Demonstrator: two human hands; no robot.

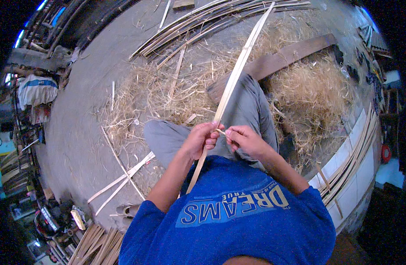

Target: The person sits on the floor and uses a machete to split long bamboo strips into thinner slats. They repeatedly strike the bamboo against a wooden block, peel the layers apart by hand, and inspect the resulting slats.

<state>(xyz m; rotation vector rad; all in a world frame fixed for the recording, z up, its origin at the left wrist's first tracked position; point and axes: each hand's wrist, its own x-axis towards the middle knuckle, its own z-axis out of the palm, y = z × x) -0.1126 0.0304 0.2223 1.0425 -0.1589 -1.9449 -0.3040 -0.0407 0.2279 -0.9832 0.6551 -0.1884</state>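
Note:
My left hand (203, 140) is closed around long, pale bamboo strips (238, 73), just in front of my blue shirt. They run up and to the right past my knee, and their lower end passes beside my left forearm to my chest. Close by, my right hand (243, 139) pinches a short, narrow pale strip (220, 131) that reaches across to the fingers of my left hand. Whether this narrow strip is wound around the long ones or split from them, I cannot tell.
A wooden plank (291, 57) lies beyond my raised knee, among heaps of fine shavings (317, 99). Bundled long strips (203, 22) curve across the far floor. Crossed strips (125, 176) lie at left, more strips (351, 150) at right, and stacked slats (97, 245) at lower left.

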